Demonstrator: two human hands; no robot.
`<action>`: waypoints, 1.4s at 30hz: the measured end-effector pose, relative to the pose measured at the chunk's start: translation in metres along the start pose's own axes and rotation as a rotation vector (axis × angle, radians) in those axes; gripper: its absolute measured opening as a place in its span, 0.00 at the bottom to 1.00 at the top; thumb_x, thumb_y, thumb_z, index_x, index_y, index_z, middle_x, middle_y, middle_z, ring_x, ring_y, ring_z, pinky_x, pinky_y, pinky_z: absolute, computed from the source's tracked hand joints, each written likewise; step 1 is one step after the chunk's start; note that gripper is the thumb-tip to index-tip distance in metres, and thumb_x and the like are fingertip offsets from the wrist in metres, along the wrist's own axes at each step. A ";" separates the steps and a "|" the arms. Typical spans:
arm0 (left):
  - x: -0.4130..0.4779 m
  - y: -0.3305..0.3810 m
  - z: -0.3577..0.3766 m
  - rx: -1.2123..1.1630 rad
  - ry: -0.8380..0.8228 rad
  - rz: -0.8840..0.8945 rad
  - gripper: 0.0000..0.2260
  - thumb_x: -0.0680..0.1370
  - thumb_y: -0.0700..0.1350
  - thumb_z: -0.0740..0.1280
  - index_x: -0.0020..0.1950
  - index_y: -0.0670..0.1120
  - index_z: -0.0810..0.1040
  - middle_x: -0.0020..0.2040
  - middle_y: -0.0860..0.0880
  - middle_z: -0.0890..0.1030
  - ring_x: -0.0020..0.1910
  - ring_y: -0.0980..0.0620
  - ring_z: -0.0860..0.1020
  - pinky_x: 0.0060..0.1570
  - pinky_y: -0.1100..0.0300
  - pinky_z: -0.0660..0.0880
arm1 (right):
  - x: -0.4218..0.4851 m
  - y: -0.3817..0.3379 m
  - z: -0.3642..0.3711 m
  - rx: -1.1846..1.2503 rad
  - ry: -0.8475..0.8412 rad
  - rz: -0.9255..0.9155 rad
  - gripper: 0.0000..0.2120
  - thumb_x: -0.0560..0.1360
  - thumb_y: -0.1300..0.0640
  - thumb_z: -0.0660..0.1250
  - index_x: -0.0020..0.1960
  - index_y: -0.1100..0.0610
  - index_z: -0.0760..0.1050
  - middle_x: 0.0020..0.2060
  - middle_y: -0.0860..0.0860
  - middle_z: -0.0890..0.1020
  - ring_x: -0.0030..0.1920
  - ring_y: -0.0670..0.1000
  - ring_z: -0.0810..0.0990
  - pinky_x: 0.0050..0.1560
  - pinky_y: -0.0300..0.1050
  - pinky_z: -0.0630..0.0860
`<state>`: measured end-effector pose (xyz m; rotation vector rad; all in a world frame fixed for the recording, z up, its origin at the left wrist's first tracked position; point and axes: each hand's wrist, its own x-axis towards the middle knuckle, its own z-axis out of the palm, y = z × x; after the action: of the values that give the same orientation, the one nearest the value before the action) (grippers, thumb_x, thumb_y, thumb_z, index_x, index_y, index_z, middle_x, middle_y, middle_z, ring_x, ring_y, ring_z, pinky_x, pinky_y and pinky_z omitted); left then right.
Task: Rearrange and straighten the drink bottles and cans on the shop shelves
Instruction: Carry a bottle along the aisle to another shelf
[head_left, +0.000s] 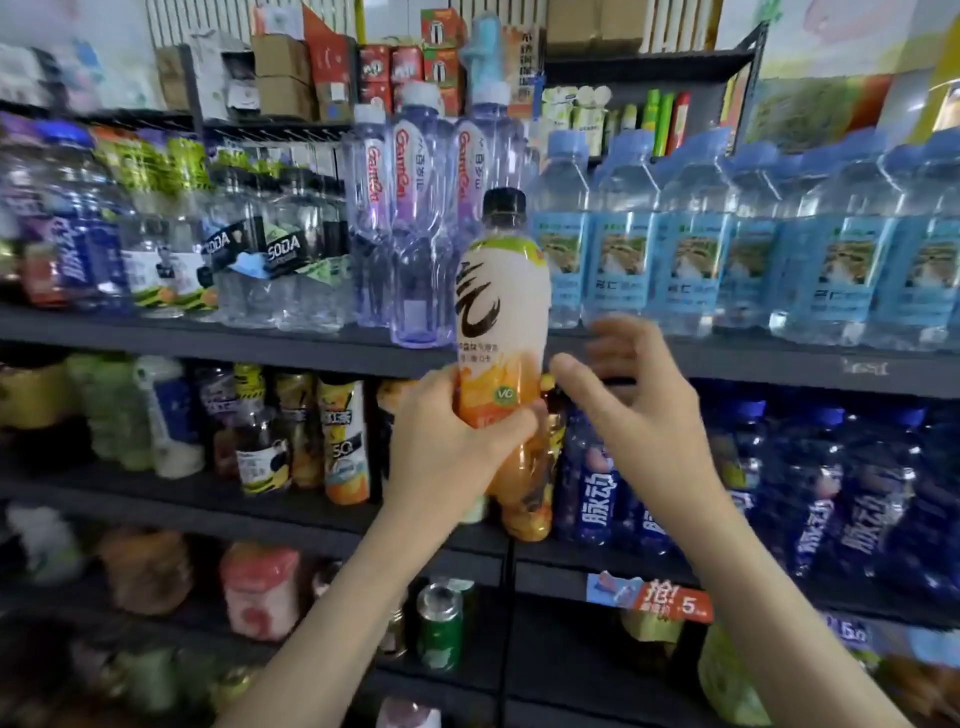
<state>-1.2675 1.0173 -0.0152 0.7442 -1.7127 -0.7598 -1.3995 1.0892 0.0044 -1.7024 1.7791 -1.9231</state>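
Head view: left hand (447, 415) wraps the lower half of an orange drink bottle (503, 332), fingers clamped round it, bottle upright, black cap at 12 o'clock, held in front of the shelf edge (260, 345). Right hand (631, 395) at 3 o'clock of the bottle, fingers spread and curled, thumb just beside the label, gripping nothing. Light-blue water bottles (727, 249) at 2 o'clock; purple bottles (415, 218) at 11.

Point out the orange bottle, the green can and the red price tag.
orange bottle (503, 332): head view, white label.
green can (439, 631): head view, side wall.
price tag (670, 601): head view, red middle.
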 end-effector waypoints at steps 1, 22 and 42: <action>-0.010 -0.007 -0.003 0.016 -0.003 0.008 0.14 0.62 0.62 0.71 0.38 0.54 0.76 0.35 0.57 0.80 0.36 0.61 0.78 0.35 0.68 0.73 | -0.012 0.001 0.012 0.039 -0.124 0.046 0.25 0.69 0.40 0.69 0.62 0.47 0.69 0.50 0.41 0.78 0.49 0.38 0.78 0.46 0.32 0.76; -0.216 -0.121 -0.245 0.062 0.045 -0.589 0.38 0.73 0.44 0.73 0.68 0.76 0.57 0.62 0.60 0.78 0.56 0.58 0.80 0.58 0.56 0.76 | -0.196 -0.004 0.289 0.763 -1.062 0.479 0.44 0.71 0.50 0.75 0.75 0.32 0.51 0.70 0.44 0.70 0.60 0.47 0.79 0.54 0.54 0.81; -0.180 -0.291 -0.627 -0.019 0.100 -0.539 0.39 0.72 0.45 0.73 0.72 0.72 0.55 0.72 0.59 0.68 0.65 0.55 0.74 0.63 0.54 0.72 | -0.234 -0.168 0.678 0.785 -1.157 0.545 0.43 0.71 0.63 0.74 0.75 0.40 0.57 0.60 0.44 0.79 0.54 0.47 0.83 0.51 0.54 0.82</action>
<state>-0.5875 0.9059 -0.2050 1.2336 -1.4209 -1.0796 -0.7402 0.8275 -0.1951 -1.3118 0.7432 -0.8283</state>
